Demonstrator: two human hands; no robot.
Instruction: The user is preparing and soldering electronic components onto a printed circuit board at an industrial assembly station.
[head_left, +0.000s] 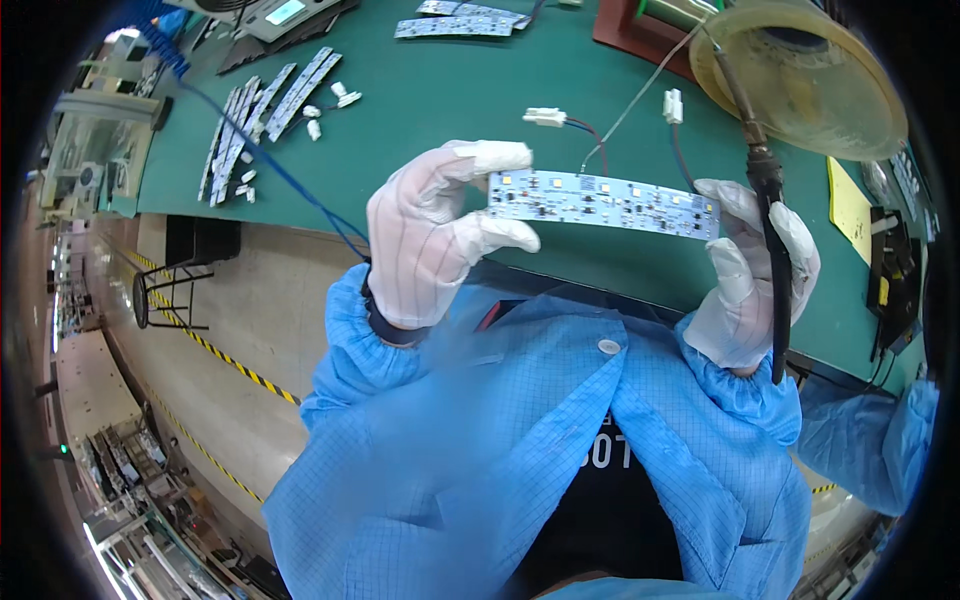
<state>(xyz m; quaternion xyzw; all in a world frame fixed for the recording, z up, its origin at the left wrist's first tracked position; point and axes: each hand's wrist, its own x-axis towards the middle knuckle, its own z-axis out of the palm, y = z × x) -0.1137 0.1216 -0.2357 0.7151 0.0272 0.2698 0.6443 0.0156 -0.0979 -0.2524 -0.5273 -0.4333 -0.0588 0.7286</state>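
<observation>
A long narrow white LED circuit strip is held level above the green bench mat. My left hand, in a white glove, pinches its left end between thumb and fingers. My right hand, also gloved, grips the strip's right end and holds a black soldering iron with its tip pointing up and away. Red and dark wires with white connectors run off the strip's far edge.
Several more LED strips and loose white connectors lie at the mat's left. A round yellowish dish stands at the back right, a yellow note beside it. A blue cable crosses the mat. Another blue sleeve shows at lower right.
</observation>
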